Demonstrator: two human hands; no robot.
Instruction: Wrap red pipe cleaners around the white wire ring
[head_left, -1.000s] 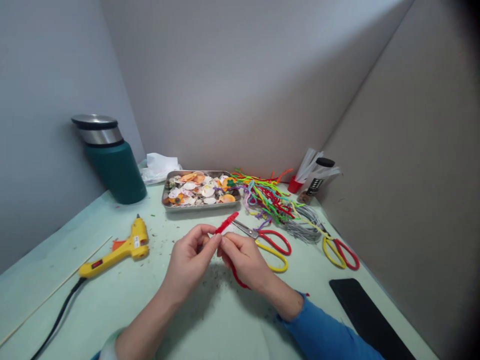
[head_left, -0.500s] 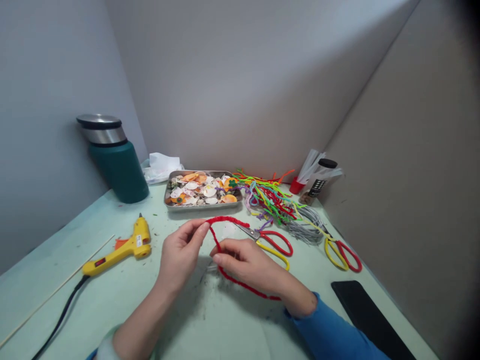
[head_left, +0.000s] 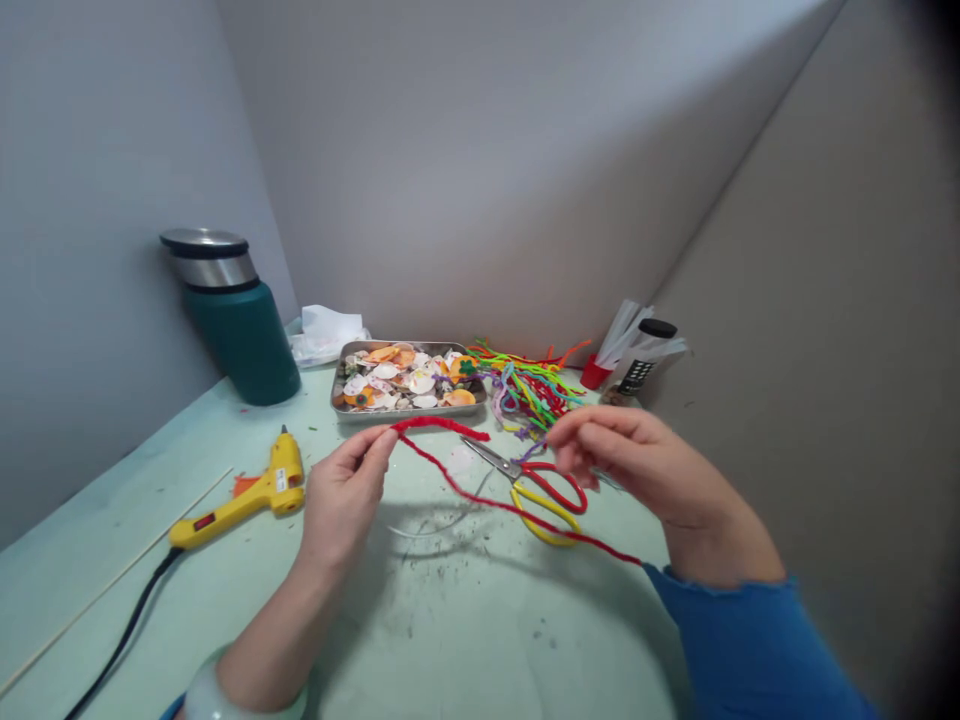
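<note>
A pinch of my left hand (head_left: 349, 485) holds a red fuzzy stem (head_left: 457, 488) near its bend. One short part of the stem points right above the table, while the long part slants down across the scissors (head_left: 517, 470) to my right sleeve. My right hand (head_left: 619, 455) is raised over the right side of the scissors, its fingers loosely bent and somewhat apart, with nothing visible in them. Behind its fingertips lies a pile of coloured fuzzy stems (head_left: 529, 390). The scissors lie partly open, with one red and one yellow handle.
A metal tray (head_left: 409, 413) of shells stands at the back, beside white tissue (head_left: 330, 333). At left are a green bottle (head_left: 244, 340), a yellow glue gun (head_left: 259, 495) and a thin stick (head_left: 120, 575). A clear jar (head_left: 637, 365) and red cup (head_left: 595, 374) stand back right.
My right hand has let go of the red stem and moved right and up. My left hand has shifted slightly left with the stem, whose long part is now straighter.
</note>
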